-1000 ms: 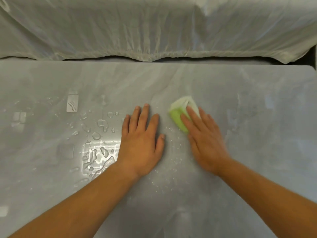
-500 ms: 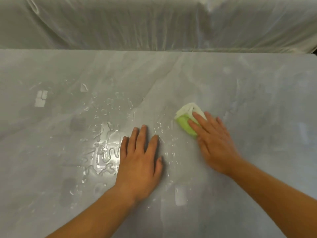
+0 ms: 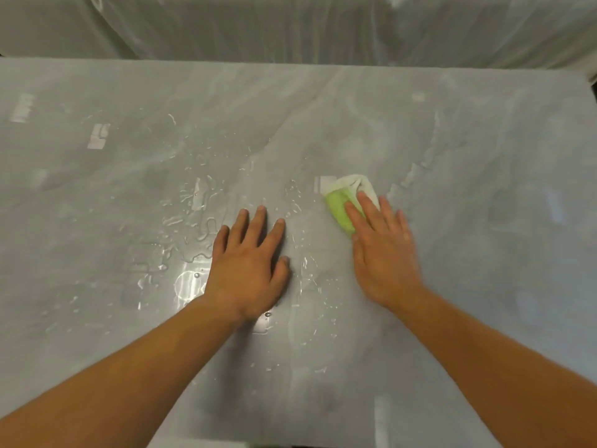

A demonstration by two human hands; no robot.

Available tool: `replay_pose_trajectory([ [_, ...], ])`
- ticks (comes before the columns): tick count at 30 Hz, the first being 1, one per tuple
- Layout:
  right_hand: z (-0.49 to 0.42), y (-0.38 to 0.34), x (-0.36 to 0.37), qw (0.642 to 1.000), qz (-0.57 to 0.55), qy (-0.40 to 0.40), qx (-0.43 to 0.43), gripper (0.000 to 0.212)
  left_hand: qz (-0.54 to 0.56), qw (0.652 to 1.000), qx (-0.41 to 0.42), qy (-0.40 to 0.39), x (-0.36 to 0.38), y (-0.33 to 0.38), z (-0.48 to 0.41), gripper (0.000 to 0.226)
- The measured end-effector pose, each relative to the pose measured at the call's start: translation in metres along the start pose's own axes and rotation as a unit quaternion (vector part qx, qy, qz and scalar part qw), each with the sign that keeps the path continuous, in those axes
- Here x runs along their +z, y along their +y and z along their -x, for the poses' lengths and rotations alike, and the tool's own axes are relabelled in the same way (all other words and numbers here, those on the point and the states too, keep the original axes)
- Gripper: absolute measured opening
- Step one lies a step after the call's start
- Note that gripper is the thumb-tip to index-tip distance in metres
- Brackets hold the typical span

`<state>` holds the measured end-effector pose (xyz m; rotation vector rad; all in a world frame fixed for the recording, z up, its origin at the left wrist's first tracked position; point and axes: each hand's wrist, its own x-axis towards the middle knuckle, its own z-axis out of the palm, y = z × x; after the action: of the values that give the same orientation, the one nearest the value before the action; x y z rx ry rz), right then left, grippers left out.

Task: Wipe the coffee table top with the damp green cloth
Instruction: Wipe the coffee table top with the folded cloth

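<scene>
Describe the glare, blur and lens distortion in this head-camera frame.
Head view: bright glare patches on the wet coffee table top, strongest in the water puddles beside the left hand; the right hand and green cloth are slightly motion-soft; wide-angle bending stretches the forearms toward the lower corners; the white sheet behind looks soft and evenly lit, with no hard shadows.

Draped pale sheet [image 3: 290, 24] (wrinkled) behind

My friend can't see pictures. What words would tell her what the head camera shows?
A person's right hand presses a folded green and white cloth flat on a glossy grey marble-look coffee table top. The left hand rests palm down beside it, with water droplets scattered around it. A pale sheet-covered sofa sits behind the table.
</scene>
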<state>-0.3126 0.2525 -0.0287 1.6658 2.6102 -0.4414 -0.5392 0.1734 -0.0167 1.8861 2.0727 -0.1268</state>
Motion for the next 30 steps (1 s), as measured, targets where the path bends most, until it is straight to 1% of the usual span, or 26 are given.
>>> replay_pose_trajectory([
  [2, 0.004, -0.015, 0.004, 0.998, -0.012, 0.015, 0.057, 0.062, 0.001, 1.0, 0.002, -0.003, 0.002, -0.001, 0.001, 0.068],
  [4, 0.036, -0.036, 0.015, 0.998, -0.005, 0.022, 0.062, 0.064, 0.004, 1.0, 0.0, -0.005, 0.002, -0.002, 0.0, 0.069],
  [5, 0.057, -0.044, 0.019, 0.999, 0.004, 0.016, 0.039, 0.063, 0.006, 1.0, -0.001, -0.008, 0.001, -0.002, 0.0, 0.069],
  [7, 0.086, -0.041, 0.021, 0.999, 0.01, -0.018, -0.033, 0.062, 0.006, 1.0, 0.002, -0.014, 0.0, -0.003, -0.001, 0.069],
  [8, 0.088, -0.031, 0.021, 0.997, 0.006, -0.028, -0.067, 0.061, 0.003, 1.0, 0.004, -0.015, 0.0, -0.004, -0.001, 0.069],
  [9, 0.085, -0.021, 0.018, 0.996, 0.0, -0.027, -0.082, 0.06, -0.001, 1.0, 0.009, -0.016, 0.001, -0.006, 0.0, 0.069],
  [10, 0.08, -0.013, 0.016, 0.997, -0.013, -0.022, -0.068, 0.059, -0.006, 1.0, 0.015, -0.017, 0.001, -0.008, -0.001, 0.07],
  [12, 0.07, -0.013, 0.014, 1.0, -0.03, 0.001, 0.005, 0.059, -0.017, 0.999, 0.034, -0.017, 0.0, -0.012, 0.002, 0.07],
  [14, 0.079, -0.034, 0.021, 0.997, -0.018, 0.024, 0.067, 0.063, -0.024, 0.998, 0.054, 0.0, -0.001, -0.017, 0.012, 0.068],
  [15, 0.091, -0.046, 0.027, 0.997, -0.006, 0.03, 0.069, 0.064, -0.022, 0.998, 0.06, 0.01, -0.001, -0.018, 0.023, 0.066],
  [17, 0.127, -0.067, 0.038, 1.0, 0.011, 0.021, 0.017, 0.064, -0.004, 0.998, 0.061, 0.022, 0.004, -0.018, 0.053, 0.063],
  [20, 0.161, -0.067, 0.042, 0.997, 0.01, -0.017, -0.077, 0.063, 0.009, 0.999, 0.047, 0.009, 0.017, -0.019, 0.108, 0.059],
  [21, 0.159, -0.061, 0.04, 0.997, 0.009, -0.016, -0.079, 0.061, 0.012, 0.999, 0.04, 0.002, 0.021, -0.022, 0.121, 0.059],
  [22, 0.154, -0.057, 0.039, 0.998, 0.003, -0.013, -0.056, 0.059, 0.015, 0.999, 0.036, -0.004, 0.025, -0.025, 0.131, 0.06],
  [24, 0.143, -0.053, 0.036, 0.999, -0.023, 0.006, 0.031, 0.057, 0.019, 0.999, 0.04, -0.009, 0.031, -0.032, 0.139, 0.063],
  [26, 0.148, -0.069, 0.04, 0.993, -0.04, 0.032, 0.111, 0.06, 0.019, 0.999, 0.047, 0.003, 0.035, -0.036, 0.14, 0.064],
  [27, 0.158, -0.082, 0.046, 0.99, -0.031, 0.041, 0.13, 0.062, 0.02, 0.999, 0.047, 0.009, 0.035, -0.037, 0.139, 0.064],
  [28, 0.172, -0.097, 0.053, 0.991, -0.015, 0.039, 0.13, 0.063, 0.022, 0.999, 0.046, 0.011, 0.035, -0.038, 0.139, 0.064],
  [30, 0.2, -0.118, 0.063, 0.996, 0.004, 0.02, 0.082, 0.065, 0.024, 0.999, 0.043, 0.008, 0.035, -0.039, 0.138, 0.064],
])
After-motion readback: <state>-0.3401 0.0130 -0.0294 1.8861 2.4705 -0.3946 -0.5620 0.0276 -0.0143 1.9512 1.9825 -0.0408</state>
